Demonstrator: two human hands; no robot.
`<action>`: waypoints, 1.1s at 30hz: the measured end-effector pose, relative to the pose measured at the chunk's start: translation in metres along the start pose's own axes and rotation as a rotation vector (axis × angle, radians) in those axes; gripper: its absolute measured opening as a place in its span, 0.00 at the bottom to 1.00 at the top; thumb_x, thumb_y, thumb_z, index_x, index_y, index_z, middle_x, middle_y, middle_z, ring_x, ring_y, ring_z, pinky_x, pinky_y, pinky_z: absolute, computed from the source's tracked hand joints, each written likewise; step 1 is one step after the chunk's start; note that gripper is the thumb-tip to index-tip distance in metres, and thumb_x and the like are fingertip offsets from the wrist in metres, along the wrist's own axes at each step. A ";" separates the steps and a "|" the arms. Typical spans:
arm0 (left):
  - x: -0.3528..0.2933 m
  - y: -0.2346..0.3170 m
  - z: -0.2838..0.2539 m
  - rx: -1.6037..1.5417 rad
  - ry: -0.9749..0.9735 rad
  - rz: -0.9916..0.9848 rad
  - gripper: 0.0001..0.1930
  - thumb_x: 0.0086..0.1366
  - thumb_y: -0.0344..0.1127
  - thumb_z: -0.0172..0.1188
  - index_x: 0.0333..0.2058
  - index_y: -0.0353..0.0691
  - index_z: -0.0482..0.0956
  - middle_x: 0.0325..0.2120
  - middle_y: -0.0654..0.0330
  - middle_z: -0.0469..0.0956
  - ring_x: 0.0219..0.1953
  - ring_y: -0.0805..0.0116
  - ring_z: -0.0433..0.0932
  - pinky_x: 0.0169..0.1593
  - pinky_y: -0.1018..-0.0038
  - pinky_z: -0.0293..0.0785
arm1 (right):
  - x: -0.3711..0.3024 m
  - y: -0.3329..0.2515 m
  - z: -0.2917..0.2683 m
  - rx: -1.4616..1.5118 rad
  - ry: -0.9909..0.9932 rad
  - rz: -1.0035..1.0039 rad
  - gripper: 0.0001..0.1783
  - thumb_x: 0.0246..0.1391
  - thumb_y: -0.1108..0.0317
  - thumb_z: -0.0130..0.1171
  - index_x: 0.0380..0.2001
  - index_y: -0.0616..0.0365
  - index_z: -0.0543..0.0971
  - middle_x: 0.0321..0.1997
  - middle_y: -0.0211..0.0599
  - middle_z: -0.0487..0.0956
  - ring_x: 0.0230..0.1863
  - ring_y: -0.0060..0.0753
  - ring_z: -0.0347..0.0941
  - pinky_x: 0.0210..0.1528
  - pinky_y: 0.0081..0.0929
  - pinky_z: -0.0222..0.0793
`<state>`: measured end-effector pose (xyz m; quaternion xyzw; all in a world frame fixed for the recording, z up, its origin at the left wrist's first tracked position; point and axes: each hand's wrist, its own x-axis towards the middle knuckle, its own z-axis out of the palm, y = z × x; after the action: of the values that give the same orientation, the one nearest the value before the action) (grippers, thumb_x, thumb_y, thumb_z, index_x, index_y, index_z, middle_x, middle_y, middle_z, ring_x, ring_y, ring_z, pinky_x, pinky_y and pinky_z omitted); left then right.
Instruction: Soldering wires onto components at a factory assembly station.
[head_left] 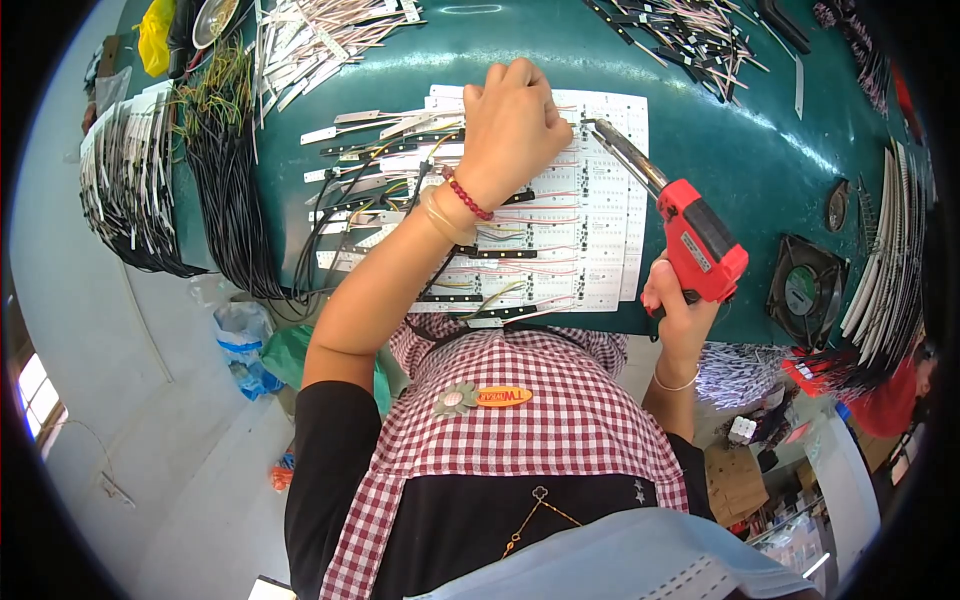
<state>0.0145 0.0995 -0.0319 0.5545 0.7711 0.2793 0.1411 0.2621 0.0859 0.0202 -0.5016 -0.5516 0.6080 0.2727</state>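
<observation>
My right hand (682, 318) is wrapped round the handle of a red and black soldering gun (700, 240). The gun's metal tip points up and left, ending at a row of small dark parts on a white circuit board panel (605, 215). Just left of that tip, my left hand (515, 125) is closed over the upper part of the panel. Its fingers are curled, and whatever they pinch is hidden. Thin wires run from the panel to narrow black and white LED strips (500, 254), which lie in rows under and beside my left forearm.
Loose white strips (325, 40) and black strips (690, 40) are piled at the far side of the green table (440, 65). Bundled black cables (235, 200) hang over its left part. A black fan (805, 290) and a bundle of white wires (880, 260) are at the right.
</observation>
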 end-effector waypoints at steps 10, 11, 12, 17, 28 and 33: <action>-0.002 0.001 0.000 0.000 0.015 0.010 0.08 0.44 0.31 0.61 0.13 0.40 0.71 0.31 0.65 0.71 0.38 0.64 0.67 0.39 0.68 0.57 | -0.003 -0.003 0.003 -0.028 -0.020 0.035 0.05 0.53 0.74 0.53 0.28 0.66 0.72 0.15 0.29 0.68 0.14 0.18 0.63 0.18 0.16 0.58; -0.002 0.001 0.000 0.004 0.016 0.008 0.08 0.44 0.31 0.61 0.13 0.40 0.71 0.31 0.65 0.71 0.38 0.64 0.67 0.39 0.68 0.57 | -0.004 -0.003 0.004 -0.029 -0.020 0.035 0.05 0.53 0.74 0.53 0.28 0.66 0.72 0.15 0.29 0.68 0.14 0.18 0.63 0.18 0.16 0.58; -0.002 0.001 0.000 0.009 0.016 0.006 0.07 0.44 0.31 0.61 0.13 0.40 0.71 0.31 0.65 0.71 0.38 0.64 0.67 0.39 0.68 0.56 | -0.005 -0.005 0.007 -0.030 0.014 0.037 0.05 0.52 0.75 0.53 0.32 0.67 0.72 0.15 0.29 0.69 0.14 0.17 0.63 0.18 0.16 0.58; -0.001 0.001 0.002 0.007 0.021 0.008 0.07 0.44 0.31 0.60 0.13 0.40 0.71 0.31 0.64 0.71 0.38 0.64 0.67 0.39 0.68 0.56 | -0.005 -0.009 0.008 -0.033 0.039 0.045 0.13 0.52 0.76 0.54 0.41 0.68 0.70 0.16 0.29 0.70 0.14 0.17 0.62 0.18 0.15 0.57; -0.001 0.001 0.001 0.004 0.017 0.001 0.07 0.44 0.31 0.60 0.13 0.40 0.71 0.31 0.64 0.71 0.38 0.64 0.67 0.40 0.68 0.56 | -0.006 -0.001 0.007 -0.013 0.024 0.032 0.09 0.52 0.76 0.54 0.37 0.66 0.70 0.17 0.29 0.69 0.15 0.17 0.63 0.18 0.16 0.58; -0.001 0.001 0.002 -0.001 0.024 -0.004 0.07 0.44 0.31 0.60 0.13 0.40 0.71 0.31 0.64 0.71 0.38 0.64 0.67 0.40 0.68 0.56 | -0.006 -0.001 0.005 -0.041 -0.012 0.040 0.09 0.53 0.76 0.54 0.37 0.67 0.70 0.17 0.30 0.69 0.15 0.17 0.63 0.18 0.16 0.59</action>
<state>0.0169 0.0991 -0.0332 0.5497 0.7736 0.2860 0.1329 0.2598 0.0791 0.0220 -0.5145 -0.5554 0.6049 0.2468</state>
